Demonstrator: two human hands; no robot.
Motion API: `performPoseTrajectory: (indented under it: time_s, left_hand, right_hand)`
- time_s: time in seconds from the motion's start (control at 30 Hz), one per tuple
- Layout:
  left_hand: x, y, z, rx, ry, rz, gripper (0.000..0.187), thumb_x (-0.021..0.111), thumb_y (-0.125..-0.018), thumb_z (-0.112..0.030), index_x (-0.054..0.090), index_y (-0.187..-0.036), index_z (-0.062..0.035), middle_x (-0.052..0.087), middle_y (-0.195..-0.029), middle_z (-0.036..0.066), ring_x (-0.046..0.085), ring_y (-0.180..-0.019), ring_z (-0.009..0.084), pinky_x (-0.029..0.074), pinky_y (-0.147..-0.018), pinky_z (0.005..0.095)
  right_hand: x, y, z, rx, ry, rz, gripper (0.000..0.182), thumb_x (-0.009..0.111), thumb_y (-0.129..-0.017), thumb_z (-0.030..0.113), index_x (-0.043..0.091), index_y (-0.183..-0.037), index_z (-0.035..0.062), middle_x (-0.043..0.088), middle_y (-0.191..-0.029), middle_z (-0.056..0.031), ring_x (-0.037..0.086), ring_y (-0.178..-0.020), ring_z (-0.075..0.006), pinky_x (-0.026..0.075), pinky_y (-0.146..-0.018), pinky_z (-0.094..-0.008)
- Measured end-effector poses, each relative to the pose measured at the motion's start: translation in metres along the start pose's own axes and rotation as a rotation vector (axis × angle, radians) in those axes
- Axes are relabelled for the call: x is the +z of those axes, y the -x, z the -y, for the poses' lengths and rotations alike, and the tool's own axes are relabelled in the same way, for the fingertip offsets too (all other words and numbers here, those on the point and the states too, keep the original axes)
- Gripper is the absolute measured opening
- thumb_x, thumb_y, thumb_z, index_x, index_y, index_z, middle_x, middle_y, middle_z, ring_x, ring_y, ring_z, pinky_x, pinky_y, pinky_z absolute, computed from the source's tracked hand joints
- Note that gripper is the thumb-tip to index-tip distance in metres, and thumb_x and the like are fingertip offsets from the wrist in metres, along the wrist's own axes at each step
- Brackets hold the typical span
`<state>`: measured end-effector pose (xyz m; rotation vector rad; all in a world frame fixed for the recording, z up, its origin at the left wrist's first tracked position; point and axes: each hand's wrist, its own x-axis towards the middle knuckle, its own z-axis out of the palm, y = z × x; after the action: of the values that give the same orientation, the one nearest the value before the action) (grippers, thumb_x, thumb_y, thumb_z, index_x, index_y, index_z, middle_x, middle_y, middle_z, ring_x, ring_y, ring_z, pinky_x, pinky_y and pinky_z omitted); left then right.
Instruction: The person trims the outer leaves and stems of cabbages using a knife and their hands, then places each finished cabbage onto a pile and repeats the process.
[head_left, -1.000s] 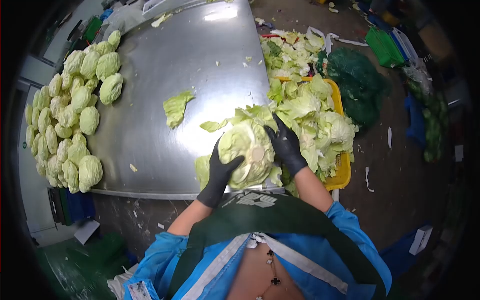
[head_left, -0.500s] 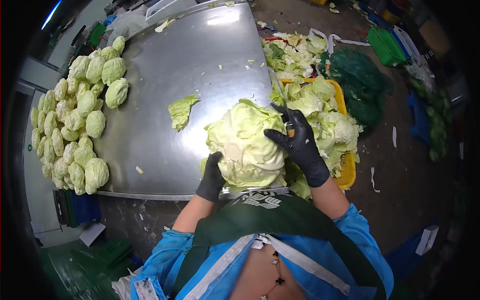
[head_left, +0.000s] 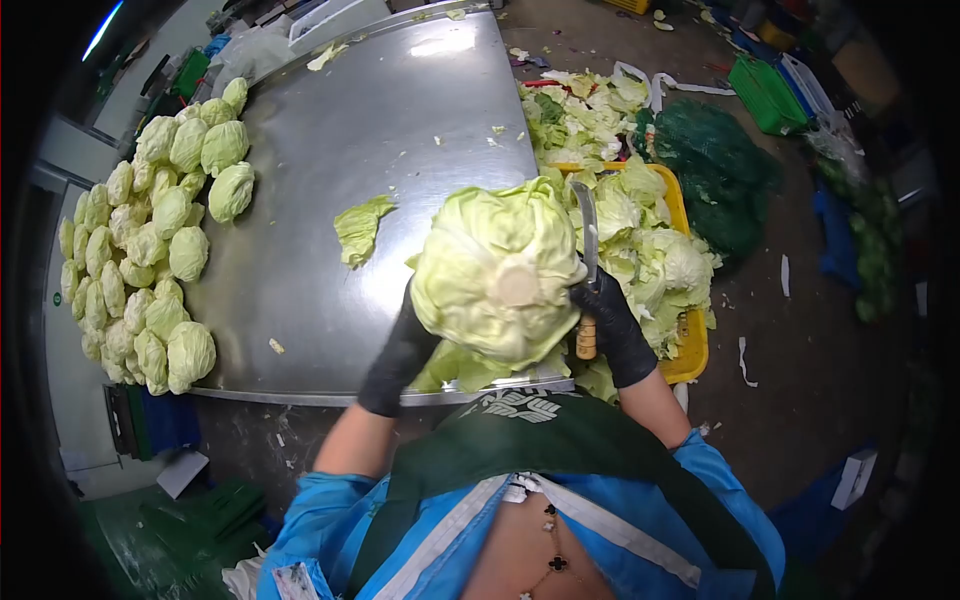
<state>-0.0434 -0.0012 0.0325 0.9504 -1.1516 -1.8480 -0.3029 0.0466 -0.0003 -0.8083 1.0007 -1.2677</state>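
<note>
A large pale green cabbage is held up above the front edge of the metal table, its cut stem facing me. My left hand, in a black glove, supports its left side, with the fingers partly hidden behind the leaves. On the right, my black-gloved right hand grips a knife by its wooden handle, with the curved blade pointing up beside the cabbage. The same hand touches the cabbage's right side. Loose leaves hang beneath it.
Many trimmed cabbages are piled on the left of the table. A loose leaf lies mid-table. At the right, a yellow crate overflows with leaves, near green netting and a green basket.
The cabbage has turned, bringing its stem to the right. My left hand has slid further behind its left side, and my right hand has moved down, with the knife now more upright.
</note>
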Motion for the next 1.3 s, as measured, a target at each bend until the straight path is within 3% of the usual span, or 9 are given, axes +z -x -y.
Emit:
performPoseTrajectory:
  time_s: [0.03,0.1,0.17,0.27,0.37,0.5,0.6,1.23,1.3]
  left_hand:
    - [-0.006,-0.004,-0.019,-0.208,-0.056,-0.047,0.062,0.06,-0.083,-0.004,0.029,-0.136,-0.005,0.039,-0.136,0.009,0.041,-0.121,0.0182,0.033,-0.103,0.0332]
    - [0.003,0.003,-0.026,0.065,-0.232,0.075,0.067,0.065,-0.08,-0.011,0.029,-0.135,-0.0033,0.042,-0.132,0.01,0.041,-0.121,0.0187,0.034,-0.102,0.0333]
    - [0.003,0.0,-0.011,0.011,-0.104,0.08,0.068,0.066,-0.077,-0.012,0.03,-0.135,-0.0028,0.043,-0.132,0.01,0.041,-0.121,0.0189,0.034,-0.101,0.0333]
    - [-0.009,-0.018,0.045,-0.071,0.132,-0.044,0.07,0.069,-0.074,-0.014,0.032,-0.133,-0.0023,0.046,-0.127,0.01,0.045,-0.117,0.0211,0.037,-0.098,0.0331]
    - [0.001,-0.022,0.068,-0.064,0.212,-0.201,0.068,0.068,-0.075,-0.016,0.033,-0.132,-0.0025,0.049,-0.124,0.011,0.05,-0.112,0.0223,0.04,-0.095,0.0334]
    - [0.011,-0.02,0.07,-0.018,0.185,-0.247,0.061,0.066,-0.077,-0.015,0.037,-0.128,-0.002,0.051,-0.12,0.011,0.051,-0.109,0.0208,0.042,-0.093,0.0332]
    - [0.013,-0.022,0.067,-0.034,0.191,-0.298,0.058,0.067,-0.076,-0.014,0.04,-0.125,-0.0015,0.054,-0.115,0.01,0.054,-0.103,0.0197,0.043,-0.089,0.0318]
    - [0.02,-0.022,0.069,-0.051,0.077,-0.321,0.045,0.065,-0.079,-0.014,0.046,-0.118,-0.0005,0.057,-0.108,0.01,0.056,-0.097,0.0175,0.045,-0.085,0.0311]
    - [0.02,-0.015,0.082,0.027,-0.199,-0.382,0.055,0.069,-0.076,-0.013,0.04,-0.121,0.0002,0.054,-0.111,0.012,0.055,-0.098,0.0188,0.045,-0.084,0.0305]
  right_hand:
    - [-0.005,-0.004,-0.002,-0.017,-0.181,0.006,0.063,0.072,-0.076,0.019,0.043,-0.129,0.0002,0.059,-0.09,0.0006,0.054,-0.073,-0.0081,0.045,-0.067,-0.0222]
    - [-0.012,-0.012,0.0,-0.013,-0.071,0.102,0.06,0.072,-0.077,0.018,0.045,-0.128,0.0021,0.058,-0.084,0.0016,0.054,-0.073,-0.0083,0.045,-0.067,-0.0227]
    - [-0.016,-0.019,-0.008,-0.025,0.03,0.201,0.057,0.072,-0.077,0.016,0.047,-0.127,0.0041,0.056,-0.079,0.0026,0.054,-0.073,-0.0085,0.045,-0.067,-0.0232]
    - [-0.016,-0.023,-0.033,-0.177,0.746,-0.234,0.047,0.066,-0.082,0.012,0.049,-0.126,0.0092,0.06,-0.075,-0.0065,0.05,-0.062,-0.0109,0.044,-0.059,-0.0286]
    - [-0.004,0.0,-0.064,-0.129,0.742,-0.166,0.056,0.054,-0.09,0.017,0.028,-0.139,0.0085,0.051,-0.057,-0.0209,0.051,-0.047,-0.0303,0.04,-0.048,-0.0374]
    - [0.013,0.007,-0.062,-0.011,0.896,-0.096,0.059,0.046,-0.093,0.016,0.016,-0.144,0.0117,0.054,-0.062,-0.0151,0.05,-0.049,-0.0232,0.043,-0.051,-0.0342]
    - [0.018,0.011,-0.056,-0.075,1.125,-0.065,0.059,0.044,-0.093,0.017,0.014,-0.143,0.0054,0.053,-0.058,-0.0237,0.053,-0.051,-0.037,0.04,-0.048,-0.0423]
    - [0.009,0.037,-0.075,-0.077,1.227,-0.235,0.065,0.049,-0.091,0.02,0.012,-0.143,0.0094,0.059,-0.072,-0.022,0.055,-0.055,-0.0367,0.043,-0.048,-0.044]
    - [0.009,0.017,-0.07,-0.088,1.276,-0.268,0.065,0.05,-0.091,0.021,0.014,-0.143,0.0093,0.06,-0.073,-0.0212,0.056,-0.055,-0.0364,0.043,-0.048,-0.0437]
